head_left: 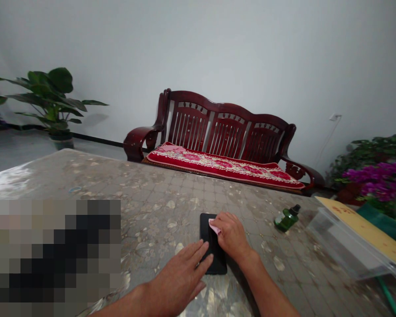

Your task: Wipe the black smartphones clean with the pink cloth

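A black smartphone (220, 260) lies flat on the patterned tablecloth (145, 211) in front of me. My left hand (181, 275) reaches over its left edge with fingers stretched out, the fingertips at the dark surface. My right hand (231, 234) is closed around a small pink cloth (214, 226) and presses it on the upper part of the phone. Most of the cloth is hidden under the fingers.
A green bottle with a black cap (286, 219) stands to the right. Beyond it are a clear plastic box (346, 246) with a yellow lid-like sheet (366, 226) and purple flowers (379, 185). A wooden bench (218, 132) and a potted plant (57, 105) stand behind the table. The lower left is pixelated.
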Demonstrator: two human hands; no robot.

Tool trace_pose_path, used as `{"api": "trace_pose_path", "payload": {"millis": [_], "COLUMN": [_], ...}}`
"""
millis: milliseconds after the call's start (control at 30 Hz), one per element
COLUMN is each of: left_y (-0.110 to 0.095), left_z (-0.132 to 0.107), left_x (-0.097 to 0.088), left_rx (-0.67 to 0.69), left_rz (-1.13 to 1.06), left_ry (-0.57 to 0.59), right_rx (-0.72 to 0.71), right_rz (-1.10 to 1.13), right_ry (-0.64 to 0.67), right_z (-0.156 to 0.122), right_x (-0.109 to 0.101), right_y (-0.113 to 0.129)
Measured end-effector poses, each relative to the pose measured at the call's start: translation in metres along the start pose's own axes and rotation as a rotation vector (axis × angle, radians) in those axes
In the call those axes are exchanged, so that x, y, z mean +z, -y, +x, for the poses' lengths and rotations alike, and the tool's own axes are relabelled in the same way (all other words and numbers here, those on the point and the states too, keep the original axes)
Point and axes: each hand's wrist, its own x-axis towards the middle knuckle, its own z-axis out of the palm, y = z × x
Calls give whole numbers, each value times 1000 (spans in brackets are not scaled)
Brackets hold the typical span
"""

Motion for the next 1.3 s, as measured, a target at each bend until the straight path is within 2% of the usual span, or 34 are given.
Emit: {"api": "trace_pose_path", "payload": {"millis": [167,400,633,833,1100,1300], "left_y": [-1,2,5,3,2,1], "left_z": [1,2,10,12,10,11], "left_x": [-4,0,5,2,6,4], "left_rx": [-1,11,51,38,59,64], "left_rz": [-11,2,26,7,81,48], "left_ry": [16,-54,-64,-102,-96,-152], "right_rx": [97,-54,34,-95,-25,-140], "right_rz": [-43,20,-21,45,46,80], "right_ry": [-21,-15,-33,-34,-58,-81], "right_z": [2,-1,7,4,14,13], "right_x": [2,-2,4,6,11,12], "right_y": [-7,0,-2,4,2,3]}}
